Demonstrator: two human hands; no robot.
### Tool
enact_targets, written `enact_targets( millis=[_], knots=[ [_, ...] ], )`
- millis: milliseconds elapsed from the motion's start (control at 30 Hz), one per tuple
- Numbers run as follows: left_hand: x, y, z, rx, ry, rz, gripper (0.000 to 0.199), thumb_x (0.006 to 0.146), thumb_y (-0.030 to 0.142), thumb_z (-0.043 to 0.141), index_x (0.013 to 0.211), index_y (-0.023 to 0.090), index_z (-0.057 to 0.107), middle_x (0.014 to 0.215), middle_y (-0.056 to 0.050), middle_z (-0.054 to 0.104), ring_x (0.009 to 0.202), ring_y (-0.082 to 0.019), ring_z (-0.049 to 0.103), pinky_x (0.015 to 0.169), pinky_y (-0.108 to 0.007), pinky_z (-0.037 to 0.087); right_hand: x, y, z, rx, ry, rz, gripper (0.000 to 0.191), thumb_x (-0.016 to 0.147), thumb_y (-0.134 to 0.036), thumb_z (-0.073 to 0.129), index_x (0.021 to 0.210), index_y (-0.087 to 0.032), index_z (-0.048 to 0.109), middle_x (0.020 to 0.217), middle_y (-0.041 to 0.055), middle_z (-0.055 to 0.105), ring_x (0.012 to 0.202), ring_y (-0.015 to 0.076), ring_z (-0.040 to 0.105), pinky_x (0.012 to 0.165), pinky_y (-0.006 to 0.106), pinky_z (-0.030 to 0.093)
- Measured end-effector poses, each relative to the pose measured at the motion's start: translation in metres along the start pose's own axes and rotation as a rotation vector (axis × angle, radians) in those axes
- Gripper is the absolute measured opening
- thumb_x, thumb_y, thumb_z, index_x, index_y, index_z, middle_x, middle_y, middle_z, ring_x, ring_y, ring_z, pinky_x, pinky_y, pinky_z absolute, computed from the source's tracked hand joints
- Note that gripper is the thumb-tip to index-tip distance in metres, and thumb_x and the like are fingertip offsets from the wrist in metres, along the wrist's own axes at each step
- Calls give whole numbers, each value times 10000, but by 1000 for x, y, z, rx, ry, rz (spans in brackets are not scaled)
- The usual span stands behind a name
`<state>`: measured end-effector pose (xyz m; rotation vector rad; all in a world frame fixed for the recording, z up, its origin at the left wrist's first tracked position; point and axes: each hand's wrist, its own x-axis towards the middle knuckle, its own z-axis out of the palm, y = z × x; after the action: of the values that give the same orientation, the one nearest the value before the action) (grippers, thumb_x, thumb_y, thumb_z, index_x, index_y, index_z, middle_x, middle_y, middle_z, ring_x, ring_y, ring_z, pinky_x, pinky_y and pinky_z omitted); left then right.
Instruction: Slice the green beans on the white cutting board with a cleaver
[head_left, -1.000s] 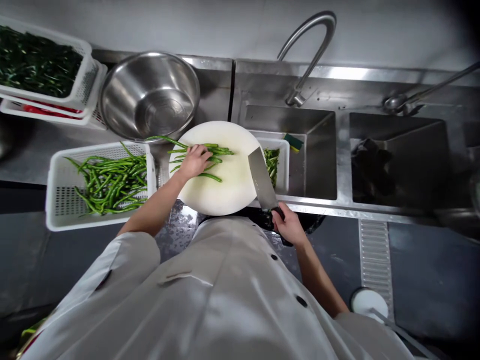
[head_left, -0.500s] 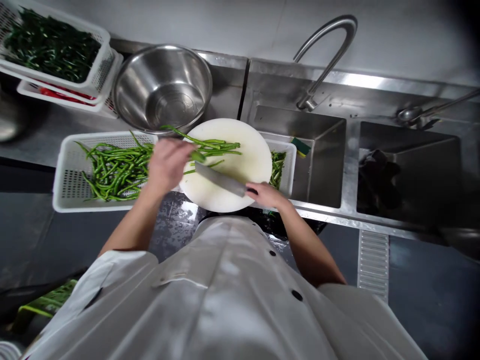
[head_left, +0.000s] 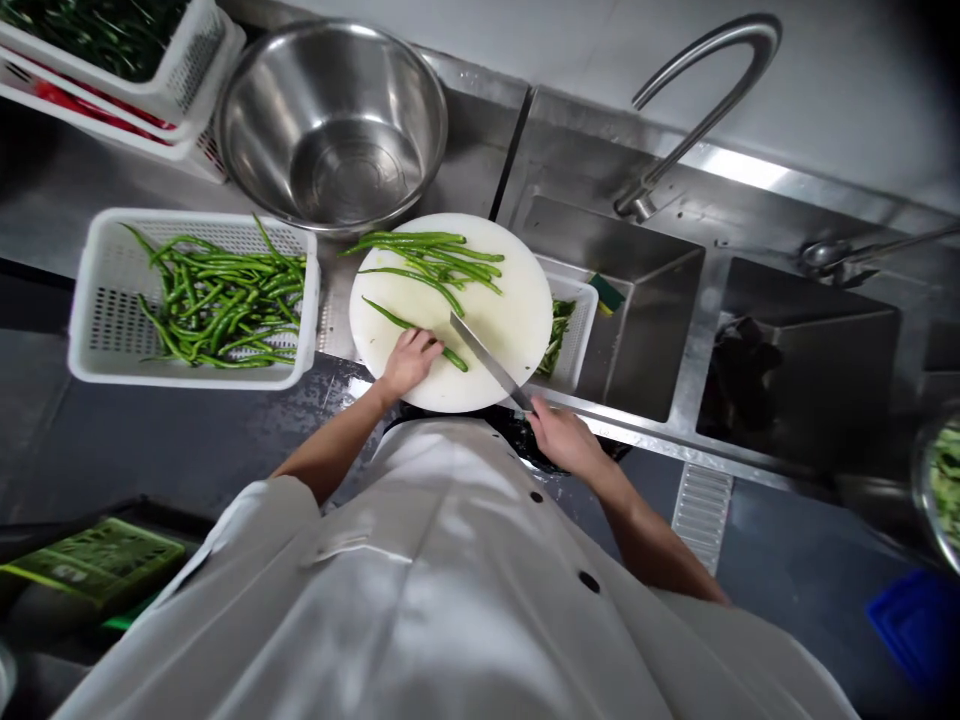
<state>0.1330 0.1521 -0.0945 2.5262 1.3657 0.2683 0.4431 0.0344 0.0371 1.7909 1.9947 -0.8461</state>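
On the round white cutting board (head_left: 495, 340), my left hand (head_left: 409, 362) has its fingers closed over a long green chili pepper (head_left: 455, 358), whose end sticks out to the right. My right hand (head_left: 561, 434) grips a kitchen knife (head_left: 491, 362) by the handle. The blade slants up and left across the board, its tip a little right of the held pepper and apart from it. Farther back on the board lies a bunch of long green chili peppers (head_left: 442, 255), with a single one just in front of them.
A white perforated basket (head_left: 101, 330) of green chilies stands left. Behind is a large steel bowl (head_left: 345, 130). Right of the board, a white basket (head_left: 581, 340) with green pieces sits by the sink (head_left: 652, 350) and a sponge (head_left: 606, 293). A faucet (head_left: 641, 195) rises behind.
My left hand has come down and right onto the front of the board, over a pepper. The bunch now lies at the back. My right hand and the knife have shifted toward my body; the view has tilted.
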Motion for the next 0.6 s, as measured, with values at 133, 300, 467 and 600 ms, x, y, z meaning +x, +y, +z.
enact_targets(
  millis=[133, 300, 467, 600],
  knots=[
    [2, -1, 6, 13, 44, 10, 372, 991, 144, 455, 1166, 265, 760, 1190, -126, 708, 1089, -291, 577, 984, -471, 494, -26, -9, -8, 9, -57, 14, 274, 1107, -331, 401, 1300, -223, 563, 915, 108, 770, 792, 290, 716, 651, 323, 348],
    [3, -3, 9, 35, 33, 42, 377, 1009, 159, 447, 1204, 289, 743, 1181, -124, 704, 1087, -292, 575, 960, -475, 484, -10, -33, -12, 20, -115, -5, 266, 1117, -344, 394, 1299, -217, 539, 948, 133, 769, 828, 310, 723, 678, 332, 373],
    [3, -5, 10, 14, 29, 50, 388, 1023, 140, 416, 1209, 256, 736, 1190, -126, 702, 1088, -282, 571, 977, -454, 476, 11, -42, -14, -7, -108, -33, 271, 1137, -332, 372, 1330, -192, 501, 983, 142, 763, 865, 300, 720, 692, 322, 375],
    [2, -6, 11, -9, 34, 36, 366, 1029, 150, 420, 1183, 241, 738, 1177, -130, 703, 1083, -282, 572, 991, -457, 472, 15, -41, -20, -33, -111, -64, 264, 1133, -339, 377, 1310, -195, 510, 936, 127, 754, 833, 294, 710, 676, 319, 367]
  ],
)
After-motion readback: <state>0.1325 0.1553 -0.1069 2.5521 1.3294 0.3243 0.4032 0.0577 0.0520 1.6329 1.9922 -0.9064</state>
